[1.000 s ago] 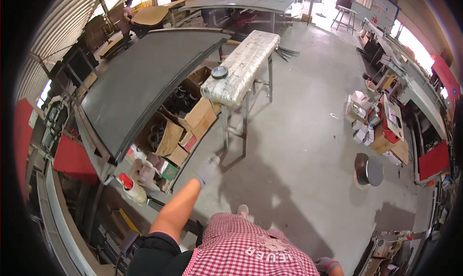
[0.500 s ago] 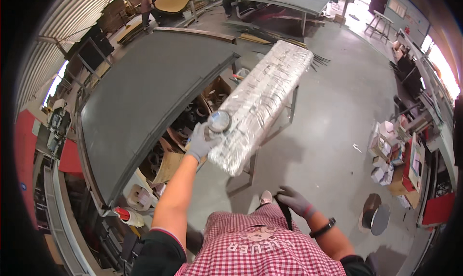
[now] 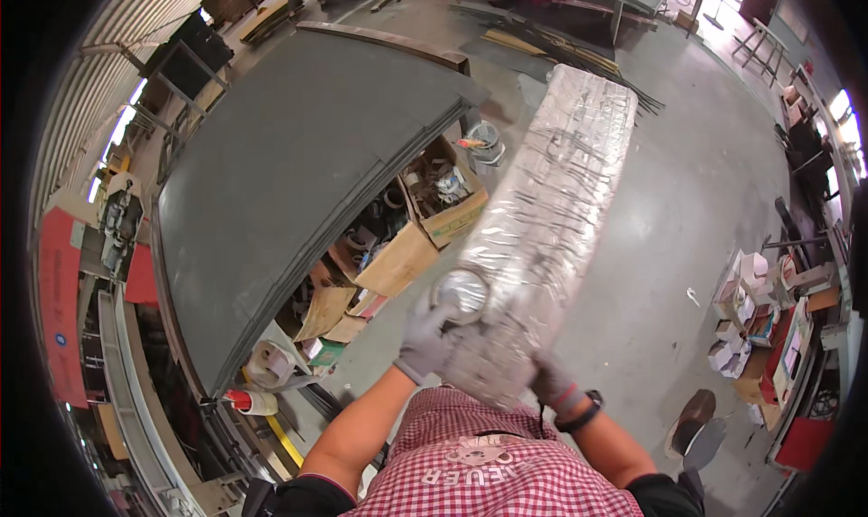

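A long bundle (image 3: 565,192) wrapped in shiny clear film stretches away from me, its near end right in front of my apron. At that end, a round roll of clear tape (image 3: 462,293) rests against the film. My left hand (image 3: 423,341), in a grey glove, is closed on the roll's near left edge. Against the right side of the bundle's near end is my right hand (image 3: 556,383), also gloved in grey. Its fingers are smeared by motion and partly lost against the film.
A large dark grey tabletop (image 3: 298,155) stands to the left, with cardboard boxes (image 3: 398,259) of scraps under its edge. A bucket (image 3: 486,145) stands beside the bundle. Boxes and papers (image 3: 755,309) pile up at the right, near a dark spool (image 3: 698,431) on the floor.
The bundle now lies closer to me. My left hand and the tape roll are lower and further right in view. My right hand has come up from beside my apron to the bundle's near end.
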Motion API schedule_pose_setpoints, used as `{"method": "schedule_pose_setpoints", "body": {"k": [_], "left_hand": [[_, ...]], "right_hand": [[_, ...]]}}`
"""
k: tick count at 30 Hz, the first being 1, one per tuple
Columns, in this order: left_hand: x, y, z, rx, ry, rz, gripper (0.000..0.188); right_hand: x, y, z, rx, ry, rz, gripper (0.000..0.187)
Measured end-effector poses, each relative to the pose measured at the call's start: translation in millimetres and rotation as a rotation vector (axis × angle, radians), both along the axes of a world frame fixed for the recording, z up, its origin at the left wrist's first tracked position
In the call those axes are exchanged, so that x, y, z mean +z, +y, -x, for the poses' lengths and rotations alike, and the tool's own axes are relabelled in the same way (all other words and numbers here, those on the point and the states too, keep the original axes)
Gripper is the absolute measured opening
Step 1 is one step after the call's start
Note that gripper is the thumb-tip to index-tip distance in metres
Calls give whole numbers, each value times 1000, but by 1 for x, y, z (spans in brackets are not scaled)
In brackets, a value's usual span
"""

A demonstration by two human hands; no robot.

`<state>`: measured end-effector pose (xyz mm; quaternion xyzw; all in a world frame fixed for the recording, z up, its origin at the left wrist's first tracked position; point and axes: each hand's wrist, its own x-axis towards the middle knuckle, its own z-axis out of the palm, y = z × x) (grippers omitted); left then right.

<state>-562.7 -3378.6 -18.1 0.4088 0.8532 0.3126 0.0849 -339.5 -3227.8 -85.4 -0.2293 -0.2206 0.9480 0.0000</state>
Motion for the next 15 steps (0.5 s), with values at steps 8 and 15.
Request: {"method": "schedule_pose_setpoints", "body": {"k": [8, 15], "left_hand": [[111, 22, 90, -64, 143, -217, 28], [102, -83, 273, 442, 364, 152, 27]], "right_hand": [[33, 144, -209, -258, -325, -274, 71], [83, 178, -297, -325, -743, -455, 68]]}}
